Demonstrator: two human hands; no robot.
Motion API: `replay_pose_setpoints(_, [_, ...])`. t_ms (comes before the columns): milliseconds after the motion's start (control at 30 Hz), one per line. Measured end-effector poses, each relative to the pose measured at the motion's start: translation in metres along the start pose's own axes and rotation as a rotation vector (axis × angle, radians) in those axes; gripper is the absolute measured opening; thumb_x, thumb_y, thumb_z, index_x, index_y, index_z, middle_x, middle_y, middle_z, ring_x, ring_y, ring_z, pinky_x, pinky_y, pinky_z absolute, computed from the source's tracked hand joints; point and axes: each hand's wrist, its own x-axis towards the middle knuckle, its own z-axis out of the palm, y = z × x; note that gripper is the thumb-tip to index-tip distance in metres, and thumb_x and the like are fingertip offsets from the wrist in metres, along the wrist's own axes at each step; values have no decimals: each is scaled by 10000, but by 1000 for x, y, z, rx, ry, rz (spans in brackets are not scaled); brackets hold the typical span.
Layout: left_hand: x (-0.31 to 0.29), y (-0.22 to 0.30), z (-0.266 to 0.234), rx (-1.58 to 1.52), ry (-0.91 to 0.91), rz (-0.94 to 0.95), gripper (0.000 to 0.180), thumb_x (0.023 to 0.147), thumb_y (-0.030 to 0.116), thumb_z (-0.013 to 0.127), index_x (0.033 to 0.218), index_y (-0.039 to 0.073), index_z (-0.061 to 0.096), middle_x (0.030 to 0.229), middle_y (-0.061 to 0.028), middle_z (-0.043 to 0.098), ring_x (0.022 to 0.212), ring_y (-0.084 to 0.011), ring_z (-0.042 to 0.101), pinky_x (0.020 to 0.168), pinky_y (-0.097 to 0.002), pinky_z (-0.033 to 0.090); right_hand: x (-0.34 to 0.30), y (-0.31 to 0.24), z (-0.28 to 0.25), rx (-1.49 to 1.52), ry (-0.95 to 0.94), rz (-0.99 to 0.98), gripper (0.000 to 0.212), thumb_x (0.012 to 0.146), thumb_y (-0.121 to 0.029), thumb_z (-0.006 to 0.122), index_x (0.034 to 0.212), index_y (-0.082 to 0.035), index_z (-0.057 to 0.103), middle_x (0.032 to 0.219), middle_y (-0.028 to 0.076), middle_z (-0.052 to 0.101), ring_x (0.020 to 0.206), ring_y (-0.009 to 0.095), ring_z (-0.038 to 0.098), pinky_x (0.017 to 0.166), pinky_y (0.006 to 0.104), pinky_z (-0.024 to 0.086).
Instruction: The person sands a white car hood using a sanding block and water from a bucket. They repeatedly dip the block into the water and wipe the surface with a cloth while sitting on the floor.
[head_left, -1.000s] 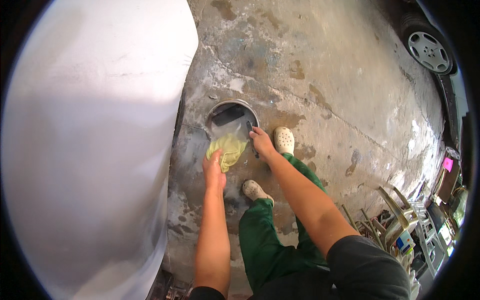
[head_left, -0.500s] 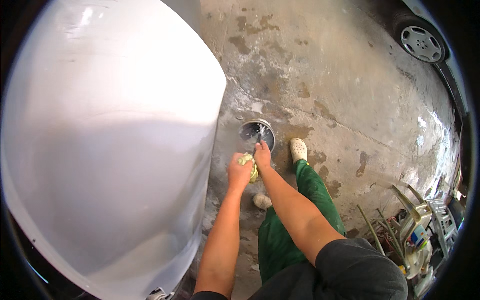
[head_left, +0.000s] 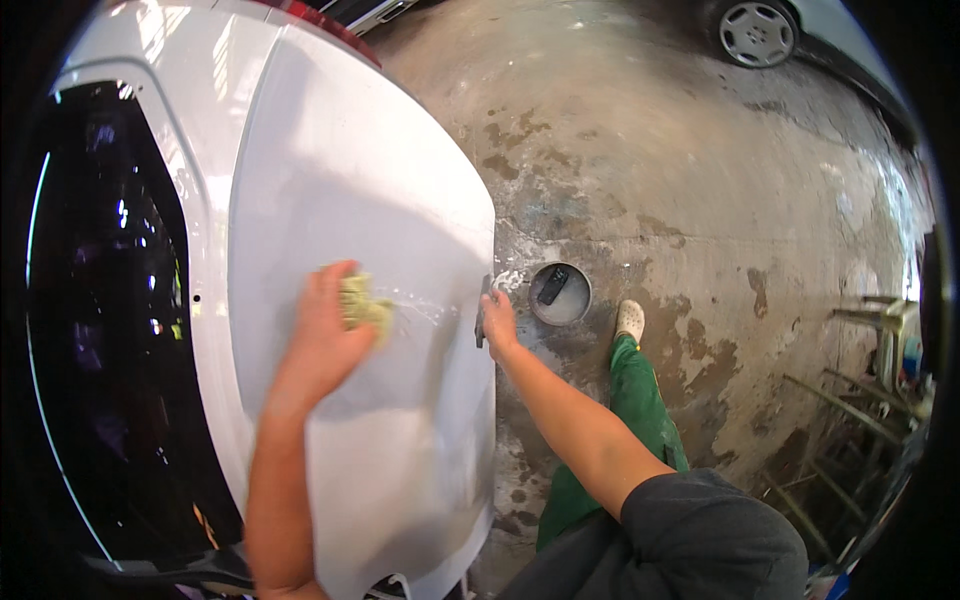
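Note:
My left hand (head_left: 325,330) presses a wet yellow-green cloth (head_left: 362,305) flat against the white car body panel (head_left: 340,180), leaving a thin trail of water to its right. My right hand (head_left: 497,318) rests on the panel's right edge, fingers curled around a small dark object (head_left: 483,310) with white foam just above it. A round metal bucket (head_left: 560,293) with a dark item inside stands on the concrete floor just right of that hand.
The car's dark window (head_left: 110,330) fills the left side. My green trouser leg (head_left: 640,400) and pale shoe (head_left: 629,322) stand on stained concrete (head_left: 700,180). Another car's wheel (head_left: 757,33) is at top right; metal frames (head_left: 870,400) crowd the right edge.
Both hands left the bucket. The left hand carried the cloth up onto the white panel; the right hand moved to the panel's edge. The view swung left toward the car.

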Motion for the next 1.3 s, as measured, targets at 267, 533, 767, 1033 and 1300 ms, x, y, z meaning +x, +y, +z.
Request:
replay_pose_setpoints(267, [-30, -18, -76, 800, -14, -83, 942, 662, 219, 923, 1501, 132, 504, 1410, -151, 544, 1391, -410, 462, 1209, -559, 320, -74, 41, 21, -326, -152, -269, 547, 1044, -227, 570, 1507, 39, 451, 1496, 283, 508, 1416, 390, 480, 1186, 437, 371])
replay_pose_setpoints(533, [-30, -63, -81, 864, 80, 374, 731, 699, 151, 857, 1377, 95, 590, 1438, -191, 584, 1426, -420, 499, 1274, -651, 171, 37, 24, 76, -351, -9, -554, 457, 1081, -160, 506, 1522, -45, 476, 1581, 252, 431, 1464, 420, 414, 1208, 446, 353])
replay_pose_setpoints(767, [3, -83, -82, 698, 141, 337, 765, 706, 72, 786, 1435, 76, 554, 1511, -198, 542, 1491, -374, 437, 1300, -550, 176, -26, 69, 74, -318, 11, -728, 448, 1048, -104, 556, 1494, -67, 535, 1558, 261, 460, 1429, 431, 459, 1187, 471, 380])
replay_pose_setpoints(1033, [16, -85, -78, 579, 165, 289, 797, 696, 128, 828, 1440, 73, 548, 1490, -169, 548, 1516, -396, 393, 1297, -537, 177, -26, 80, 56, -287, -76, -901, 440, 1021, -73, 587, 1460, -76, 569, 1543, 264, 477, 1394, 442, 495, 1148, 499, 422])
replay_pose_setpoints(1300, [11, -97, -76, 518, 169, 235, 839, 709, 182, 834, 1468, 31, 510, 1554, -193, 471, 1521, -387, 367, 1263, -505, 252, -53, 85, 71, -324, -20, -991, 386, 1024, -83, 583, 1409, -82, 607, 1485, 247, 536, 1301, 431, 579, 1118, 508, 455])
